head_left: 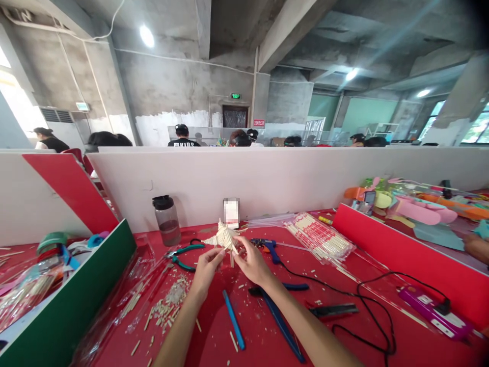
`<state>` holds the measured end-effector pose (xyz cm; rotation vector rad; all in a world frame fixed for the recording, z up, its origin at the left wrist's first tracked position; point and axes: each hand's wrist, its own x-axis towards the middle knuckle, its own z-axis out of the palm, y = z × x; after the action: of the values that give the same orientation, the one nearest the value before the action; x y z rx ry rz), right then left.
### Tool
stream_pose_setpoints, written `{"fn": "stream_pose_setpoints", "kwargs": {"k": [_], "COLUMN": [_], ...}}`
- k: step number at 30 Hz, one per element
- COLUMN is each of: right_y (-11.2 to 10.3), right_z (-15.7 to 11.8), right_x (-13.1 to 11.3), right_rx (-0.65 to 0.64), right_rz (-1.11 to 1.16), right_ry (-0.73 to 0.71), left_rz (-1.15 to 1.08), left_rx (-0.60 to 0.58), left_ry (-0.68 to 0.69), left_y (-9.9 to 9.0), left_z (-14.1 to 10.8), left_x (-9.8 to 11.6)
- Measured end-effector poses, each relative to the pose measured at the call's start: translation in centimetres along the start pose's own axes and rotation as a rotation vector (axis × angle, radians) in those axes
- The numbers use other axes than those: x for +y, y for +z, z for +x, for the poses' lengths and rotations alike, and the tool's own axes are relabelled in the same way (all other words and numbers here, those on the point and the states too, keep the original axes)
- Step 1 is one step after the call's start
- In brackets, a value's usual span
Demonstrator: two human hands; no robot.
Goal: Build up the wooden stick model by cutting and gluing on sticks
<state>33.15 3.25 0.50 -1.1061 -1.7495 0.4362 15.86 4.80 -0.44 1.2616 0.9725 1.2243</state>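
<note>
A small model made of pale wooden sticks (pixel 222 236) is held up over the red table (pixel 206 316), near its middle. My left hand (pixel 208 267) pinches the lower left of the model between thumb and fingers. On the other side, my right hand (pixel 252 261) grips its lower right edge, thumb and forefinger close together. Behind the model stands a phone (pixel 231 213) leaning on the white partition. Green-handled pliers (pixel 185 255) lie left of my left hand, and a blue glue gun (pixel 270 250) lies beyond my right hand.
Cut stick pieces (pixel 166 306), a blue pen (pixel 234 320), blue-handled cutters (pixel 280 323) and a box cutter (pixel 334 310) lie nearby. A bottle (pixel 167 221) stands back left; bundled sticks (pixel 321 237) lie back right. A black cable runs to a purple power strip (pixel 435 312).
</note>
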Motion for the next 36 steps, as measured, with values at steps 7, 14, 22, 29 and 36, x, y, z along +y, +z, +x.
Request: {"fn": "stream_pose_setpoints", "kwargs": {"k": [7,14,22,29,36], "right_y": [0.4,-0.5,-0.9,-4.2,-9.0], "right_z": [-0.4,-0.2,-0.2,-0.8,-3.5], "right_x": [0.3,0.2,-0.1,2.2,4.3], "right_rx": [0.007,-0.002,-0.005,-0.093,-0.085], "right_rz": [0.029,0.019,0.004,-0.159,-0.394], "right_ry": [0.022,0.0,-0.021,0.03,0.194], "left_rz": [-0.011,-0.004,0.008,0.028,0.065], "left_rx": [0.003,0.009,0.013,0.003,-0.001], "left_ry": [0.003,0.032,0.05,0.061,0.077], "left_y": [0.3,0.9,1.5,1.4,0.9], "left_z": [-0.4,-0.4,-0.6,-0.6,-1.6], "left_x": [-0.1,-0.2,-0.1,-0.3,0.0]}}
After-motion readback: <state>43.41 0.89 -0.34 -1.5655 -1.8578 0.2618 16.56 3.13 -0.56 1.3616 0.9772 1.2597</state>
